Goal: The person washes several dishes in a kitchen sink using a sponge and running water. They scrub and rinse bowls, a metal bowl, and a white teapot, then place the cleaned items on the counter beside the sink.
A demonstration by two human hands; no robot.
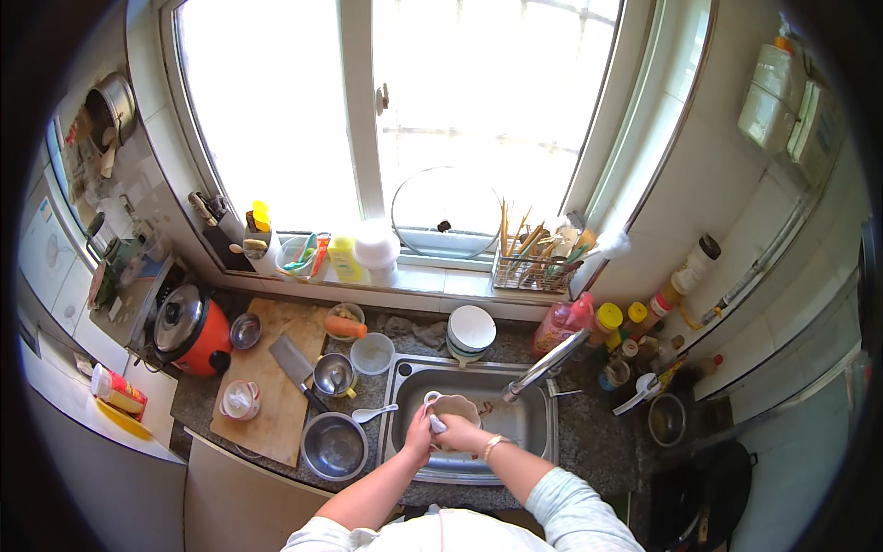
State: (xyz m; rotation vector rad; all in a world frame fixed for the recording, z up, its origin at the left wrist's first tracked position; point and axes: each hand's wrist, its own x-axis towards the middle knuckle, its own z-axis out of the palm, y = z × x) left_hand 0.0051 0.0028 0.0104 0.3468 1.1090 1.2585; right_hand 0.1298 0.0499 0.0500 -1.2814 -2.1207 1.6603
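Note:
Over the stainless steel sink [532, 424], my left hand [418, 437] grips a pale bowl [465, 408] with a scalloped rim and a loop handle. A small whitish cloth [437, 424] is bunched in my right hand [461, 435], whose fingers reach to the bowl's inside. The bowl is tilted, and my hands and forearms hide its lower part. Reddish-brown scraps [487, 408] lie on the sink bottom. The chrome faucet [545, 366] leans in from the right, with its spout beside the bowl.
Left of the sink are a steel basin [335, 446], a white spoon [374, 412], a steel cup [334, 375] and a cleaver [292, 360] on a wooden cutting board [276, 428]. Stacked bowls [472, 328] stand behind the sink. Bottles [610, 317] crowd the right corner.

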